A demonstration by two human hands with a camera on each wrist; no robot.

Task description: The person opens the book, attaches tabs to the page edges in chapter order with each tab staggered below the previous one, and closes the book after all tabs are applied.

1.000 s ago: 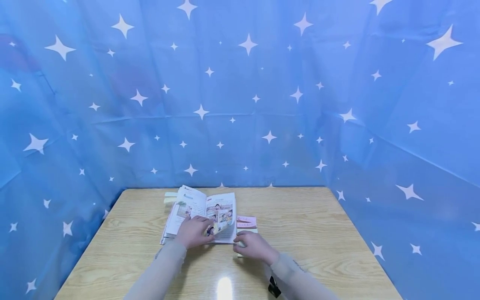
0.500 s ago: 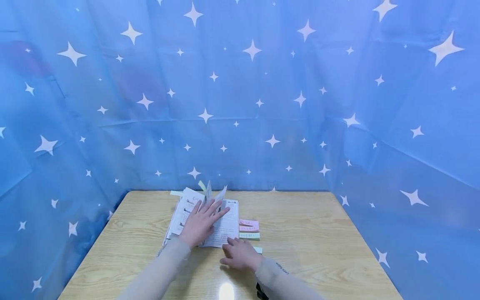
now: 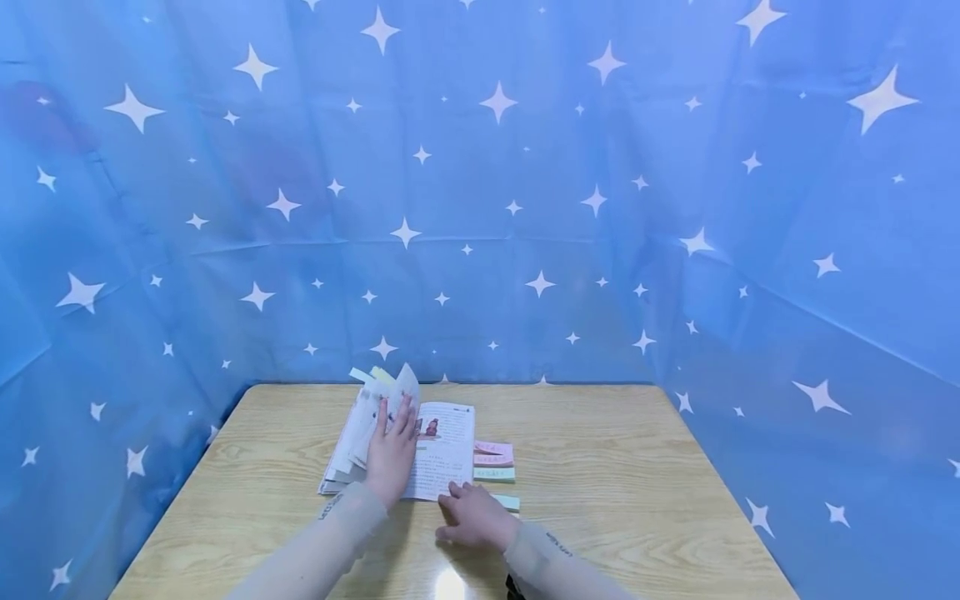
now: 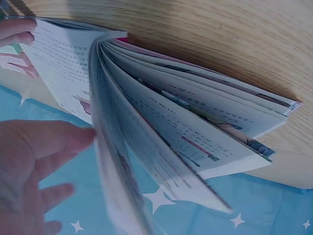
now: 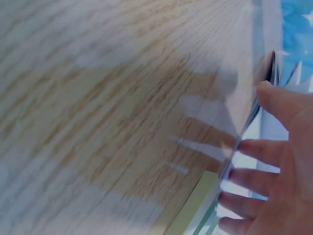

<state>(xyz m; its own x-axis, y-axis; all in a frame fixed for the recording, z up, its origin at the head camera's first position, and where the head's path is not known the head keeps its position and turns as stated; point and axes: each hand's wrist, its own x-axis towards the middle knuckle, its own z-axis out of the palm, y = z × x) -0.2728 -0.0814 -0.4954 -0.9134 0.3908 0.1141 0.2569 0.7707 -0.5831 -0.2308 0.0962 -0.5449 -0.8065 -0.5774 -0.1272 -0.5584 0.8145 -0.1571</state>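
Note:
An open book (image 3: 442, 454) with printed text and a small colour picture lies on the table. My left hand (image 3: 392, 462), fingers extended, presses against a bunch of pages leaning up toward the left half. In the left wrist view those raised pages (image 4: 171, 132) fan out, and the thumb (image 4: 80, 138) touches the nearest one. My right hand (image 3: 476, 517) rests at the lower right corner of the book, its fingers spread along the bottom edge. Pink tabs (image 3: 493, 450) and green tabs (image 3: 495, 475) stick out past the right side.
The wooden table (image 3: 615, 500) extends to both sides of the book. A blue curtain with white stars (image 3: 480, 183) hangs behind and beside it. More pale tabs (image 3: 381, 377) stick up from the top of the raised pages.
My left hand has swept pages from the right half over toward the left, exposing a different right page. My right hand has shifted left from the tabs to the book's lower corner.

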